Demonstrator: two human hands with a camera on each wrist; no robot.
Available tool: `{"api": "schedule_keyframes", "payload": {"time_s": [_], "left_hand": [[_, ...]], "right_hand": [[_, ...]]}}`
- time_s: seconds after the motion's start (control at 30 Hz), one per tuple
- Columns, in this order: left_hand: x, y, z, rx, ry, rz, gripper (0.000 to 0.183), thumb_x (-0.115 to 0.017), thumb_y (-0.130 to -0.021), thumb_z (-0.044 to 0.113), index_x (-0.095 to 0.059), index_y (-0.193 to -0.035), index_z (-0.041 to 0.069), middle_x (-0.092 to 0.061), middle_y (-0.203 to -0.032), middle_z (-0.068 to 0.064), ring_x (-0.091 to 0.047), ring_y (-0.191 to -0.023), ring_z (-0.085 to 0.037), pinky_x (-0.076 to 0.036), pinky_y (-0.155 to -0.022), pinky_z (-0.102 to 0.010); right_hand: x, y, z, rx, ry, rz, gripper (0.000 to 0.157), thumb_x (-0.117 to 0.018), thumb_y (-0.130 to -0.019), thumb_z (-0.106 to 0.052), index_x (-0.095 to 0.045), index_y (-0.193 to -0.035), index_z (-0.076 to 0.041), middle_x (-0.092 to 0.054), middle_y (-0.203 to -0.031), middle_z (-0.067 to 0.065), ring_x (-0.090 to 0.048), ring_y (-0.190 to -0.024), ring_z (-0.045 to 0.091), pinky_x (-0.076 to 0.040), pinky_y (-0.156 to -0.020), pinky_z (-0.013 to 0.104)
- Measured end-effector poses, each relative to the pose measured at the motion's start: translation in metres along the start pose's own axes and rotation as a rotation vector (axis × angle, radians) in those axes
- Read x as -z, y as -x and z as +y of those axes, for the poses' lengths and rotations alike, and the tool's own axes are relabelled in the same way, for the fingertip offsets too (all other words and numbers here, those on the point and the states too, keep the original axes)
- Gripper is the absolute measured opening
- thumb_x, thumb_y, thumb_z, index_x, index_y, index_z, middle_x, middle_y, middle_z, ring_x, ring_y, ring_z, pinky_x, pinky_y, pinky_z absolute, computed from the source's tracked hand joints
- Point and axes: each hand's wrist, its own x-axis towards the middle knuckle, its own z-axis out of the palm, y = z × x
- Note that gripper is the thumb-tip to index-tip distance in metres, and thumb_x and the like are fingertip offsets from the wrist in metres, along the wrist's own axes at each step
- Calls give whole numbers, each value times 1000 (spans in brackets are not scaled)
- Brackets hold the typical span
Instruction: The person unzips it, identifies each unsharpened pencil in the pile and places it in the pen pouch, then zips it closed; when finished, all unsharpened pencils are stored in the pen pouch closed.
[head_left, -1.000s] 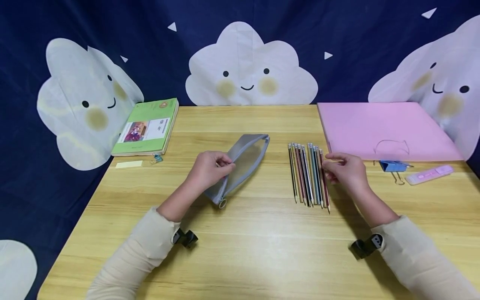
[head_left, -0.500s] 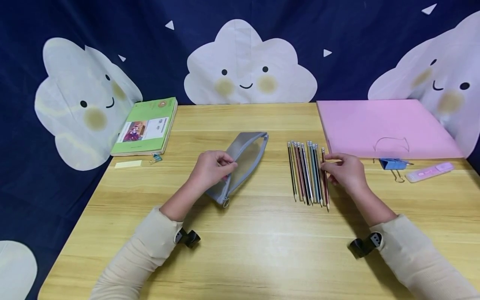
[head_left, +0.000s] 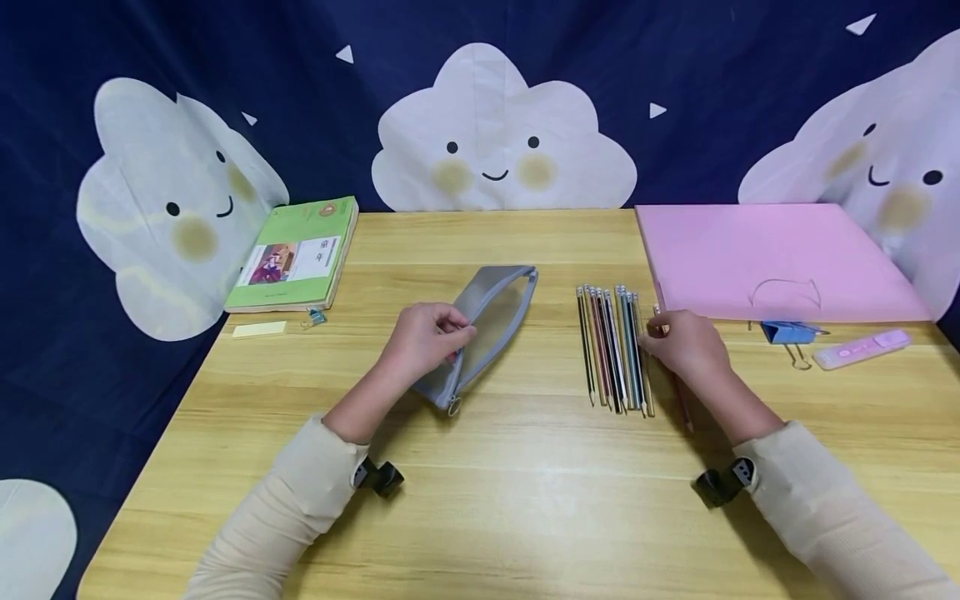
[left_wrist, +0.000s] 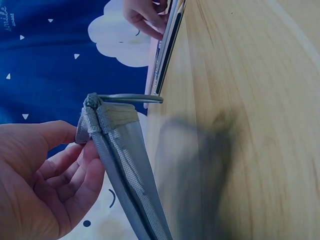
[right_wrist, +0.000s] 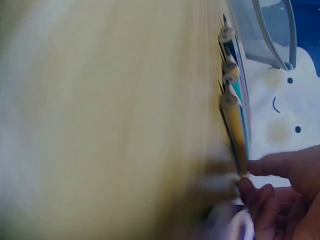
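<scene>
A grey zippered pencil case (head_left: pixel 491 312) lies tilted with its mouth spread, and my left hand (head_left: pixel 426 340) pinches its near-left edge between thumb and fingers. In the left wrist view the zip end (left_wrist: pixel 112 117) shows beside those fingertips. Right of the case, several pencils (head_left: pixel 611 350) lie side by side. At their right end my right hand (head_left: pixel 690 346) has thumb and fingers around the far part of a yellowish-brown pencil (right_wrist: pixel 234 122). A dark red pencil (head_left: pixel 684 408) slants out from under that hand; the palm hides how it is held.
A pink folder (head_left: pixel 765 258) lies back right, with a blue binder clip (head_left: pixel 786 332) and a pink-and-clear slim case (head_left: pixel 862 349) before it. Back left are a green book (head_left: pixel 296 254), a small teal clip (head_left: pixel 317 317) and a pale yellow strip (head_left: pixel 259 329).
The dark red pencil has come away from the row, its near end swinging right. My right hand has turned over it, its fingertips now at the yellowish-brown pencil. The left hand stays almost still.
</scene>
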Motion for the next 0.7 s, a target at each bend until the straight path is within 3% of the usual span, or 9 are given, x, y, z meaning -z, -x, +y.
{"api": "schedule_keyframes", "payload": {"time_s": [0.17,0.27,0.37,0.47,0.53,0.6,0.7], "left_hand": [[0,0,0,6,19,8,12,-64,-77,18,-62,-81,6,-60,-68,-3,-57,-50,-17,-51,-44,-26],[-1,0,0,8,31,11,12,-64,-77,17,-62,-81,6,-60,-68,-4,-57,-50,-18,-51,-44,-28],[-1,0,1,11,33,12,12,-64,-77,17,-62,-81,6,-61,-67,-5,-56,-49,-18,-51,-44,-29],[-1,0,2,14,35,16,11,-65,-77,16,-62,-80,6,-60,-67,-5,-56,-49,-18,-51,-44,-29],[-2,0,2,15,41,20,11,-65,-77,16,-62,-80,6,-60,-66,-5,-56,-48,-19,-51,-44,-29],[-2,0,2,17,48,24,11,-65,-76,17,-62,-79,6,-60,-65,-5,-56,-49,-19,-51,-44,-29],[-3,0,3,20,55,28,12,-66,-76,17,-61,-78,6,-59,-66,-5,-56,-49,-18,-51,-45,-28]], "right_hand": [[5,0,-3,-22,95,-83,43,-61,-74,-22,-54,-109,3,-51,-109,26,-51,-84,35,-45,-62,44],[9,1,-2,-31,47,-102,40,-60,-75,-22,-55,-105,4,-57,-94,22,-54,-70,28,-46,-53,35],[18,4,-4,-40,-63,-48,39,-60,-76,-23,-53,-103,4,-57,-86,19,-53,-62,23,-45,-47,29],[25,1,-8,-65,-274,115,39,-60,-75,-21,-49,-107,0,-58,-83,19,-54,-57,26,-46,-42,31],[19,-11,-2,-45,-553,263,38,-63,-74,-18,-47,-107,-5,-61,-77,17,-54,-48,26,-42,-32,36],[3,-28,7,46,-869,411,40,-67,-73,-13,-46,-106,-9,-63,-73,17,-51,-39,25,-37,-26,38],[-27,-42,7,195,-1234,501,44,-71,-70,-9,-43,-104,-11,-63,-75,19,-45,-33,22,-33,-22,37]]}}
